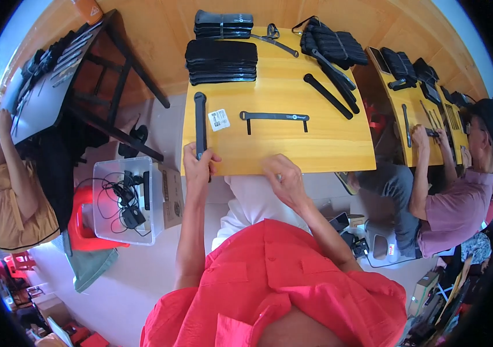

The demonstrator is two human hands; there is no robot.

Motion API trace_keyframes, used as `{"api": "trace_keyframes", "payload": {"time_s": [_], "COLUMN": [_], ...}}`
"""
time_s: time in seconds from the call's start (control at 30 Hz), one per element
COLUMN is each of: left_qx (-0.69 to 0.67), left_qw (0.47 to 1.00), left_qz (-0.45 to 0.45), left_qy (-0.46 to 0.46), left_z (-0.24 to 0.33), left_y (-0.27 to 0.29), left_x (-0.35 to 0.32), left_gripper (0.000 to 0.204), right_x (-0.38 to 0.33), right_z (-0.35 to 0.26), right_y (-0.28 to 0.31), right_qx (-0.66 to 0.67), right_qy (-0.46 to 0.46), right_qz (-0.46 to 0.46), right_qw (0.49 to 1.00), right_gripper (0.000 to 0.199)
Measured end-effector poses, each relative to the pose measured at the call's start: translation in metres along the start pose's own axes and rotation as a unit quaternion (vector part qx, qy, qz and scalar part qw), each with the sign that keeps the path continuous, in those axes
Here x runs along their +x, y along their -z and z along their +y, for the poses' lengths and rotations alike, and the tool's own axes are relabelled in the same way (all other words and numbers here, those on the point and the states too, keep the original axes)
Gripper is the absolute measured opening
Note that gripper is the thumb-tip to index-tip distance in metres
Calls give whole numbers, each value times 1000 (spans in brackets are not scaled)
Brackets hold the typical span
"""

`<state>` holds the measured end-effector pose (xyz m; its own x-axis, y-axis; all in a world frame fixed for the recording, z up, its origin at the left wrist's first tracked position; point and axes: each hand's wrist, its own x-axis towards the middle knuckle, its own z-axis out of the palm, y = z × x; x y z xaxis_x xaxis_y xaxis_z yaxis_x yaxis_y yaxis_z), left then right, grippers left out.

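My left hand (pixel 198 166) grips the near end of a long black strap (pixel 200 118) that lies lengthwise on the yellow wooden table (pixel 327 153). My right hand (pixel 281 176) hovers over the table's near edge with fingers curled; I cannot tell if it holds something small. A white label card (pixel 219 119) lies right of the strap. Beyond it rests a black bar with two short prongs (pixel 274 117). Stacks of black flat pieces (pixel 221 61) sit at the far side.
More black straps and bundles (pixel 333 49) lie at the far right of the table. A clear plastic bin with cables (pixel 122 199) sits on a red stool at my left. A person in pink (pixel 460 202) works at the table to the right; another person (pixel 4 191) sits left.
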<state>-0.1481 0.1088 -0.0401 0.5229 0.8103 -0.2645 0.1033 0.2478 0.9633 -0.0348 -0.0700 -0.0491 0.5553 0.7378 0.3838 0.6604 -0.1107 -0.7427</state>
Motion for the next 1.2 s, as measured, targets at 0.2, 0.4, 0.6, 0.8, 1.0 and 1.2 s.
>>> {"api": "trace_keyframes", "payload": {"time_s": [0.2,0.4,0.6,0.8,1.0,1.2], "left_qx": [-342,-370,-319,-271,-264,-227], "left_qw": [913,888,922,936,941,960], "left_qz": [-193,-257,-213,-212,-209,-164], "left_qy": [110,91,57,75,36,11], "left_z": [6,28,44,53,52,52], "left_y": [-26,-44,-61,-68,-69,-75], "left_x": [-28,-44,-51,-62,-72,-72], "left_gripper": [38,33,34,30,31,27], "right_x": [12,15,12,8,11,14], "right_z": [-47,-61,-67,-67,-70,-69], "right_y": [7,32,48,47,54,59], "right_qx": [124,121,72,47,67,27], "right_qy": [31,43,101,100,116,135], "right_qz": [7,57,69,104,110,106], "right_qw": [992,990,990,988,985,985], "right_gripper": [24,31,35,35,32,22]}}
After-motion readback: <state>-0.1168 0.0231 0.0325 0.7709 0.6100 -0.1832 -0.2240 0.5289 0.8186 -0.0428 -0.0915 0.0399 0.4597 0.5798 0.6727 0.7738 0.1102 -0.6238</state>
